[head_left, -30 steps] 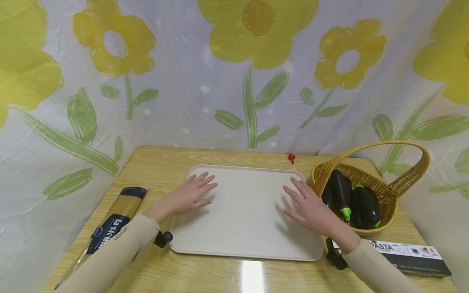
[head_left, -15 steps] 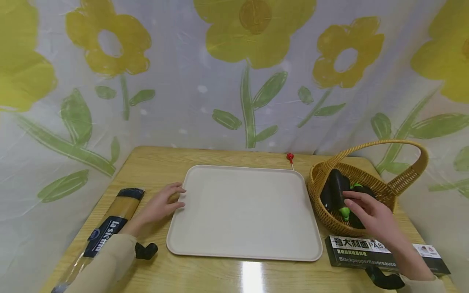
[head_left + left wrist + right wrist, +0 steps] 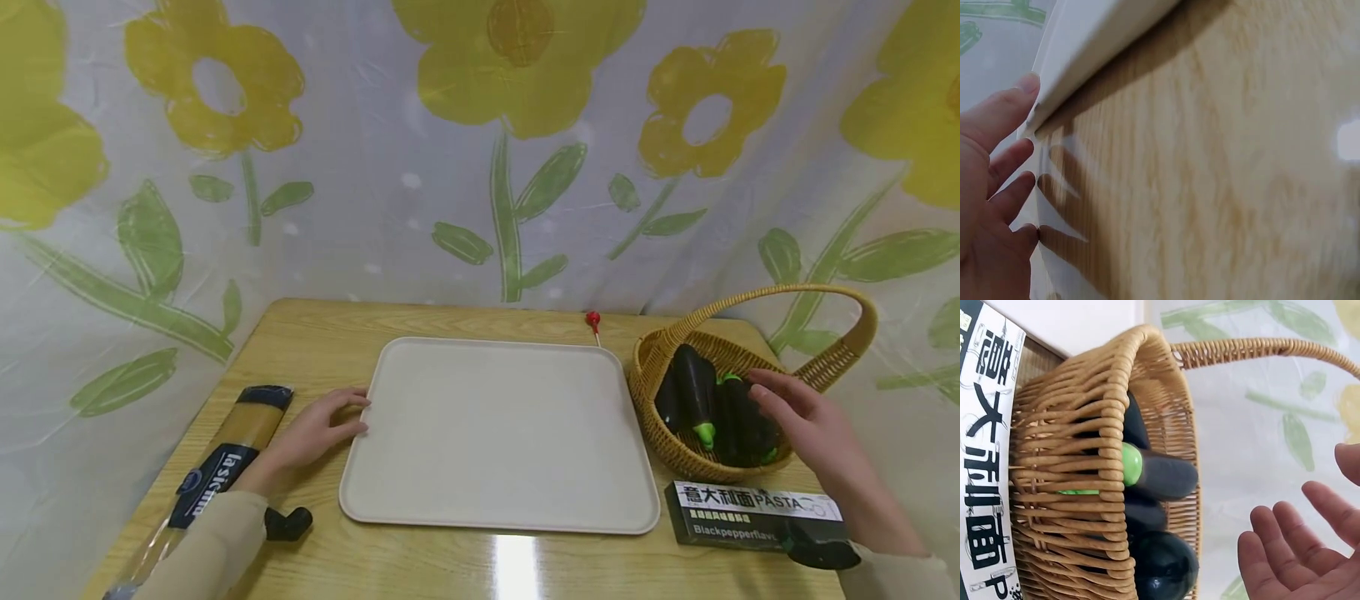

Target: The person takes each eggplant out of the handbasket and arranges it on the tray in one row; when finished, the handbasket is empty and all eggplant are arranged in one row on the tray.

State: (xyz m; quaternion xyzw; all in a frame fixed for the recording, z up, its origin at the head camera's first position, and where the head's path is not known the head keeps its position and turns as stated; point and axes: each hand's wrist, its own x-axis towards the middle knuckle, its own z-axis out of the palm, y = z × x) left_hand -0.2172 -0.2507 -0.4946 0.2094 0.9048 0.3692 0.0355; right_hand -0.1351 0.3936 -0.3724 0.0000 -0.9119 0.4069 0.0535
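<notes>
My left hand (image 3: 318, 429) is at the left side of a white rectangular tray (image 3: 498, 433), fingers loosely bent, fingertips right at the rim. In the left wrist view, the thumb (image 3: 1007, 109) lies close to the tray's edge, and nothing is gripped. On the right, my right hand (image 3: 825, 433) hovers by the right side of a wicker basket (image 3: 651, 417), fingers relaxed and holding nothing. Several dark eggplants (image 3: 693, 387) with green caps lie inside the basket. The right wrist view shows the eggplants (image 3: 1166, 565) behind the woven wall, apart from the fingers.
A bag of spaghetti (image 3: 240, 433) lies at the left, partly behind my left forearm. In front of the basket is a pasta box (image 3: 735, 517), its right end hidden by my right arm. A small red-topped stick (image 3: 593, 320) is behind the tray. The basket's tall handle (image 3: 810, 290) arches upward.
Both hands have come apart from above the tray. The left has drawn back to its left rim; the right has moved over the eggplants, then farther right. Tray, basket and eggplants look unmoved.
</notes>
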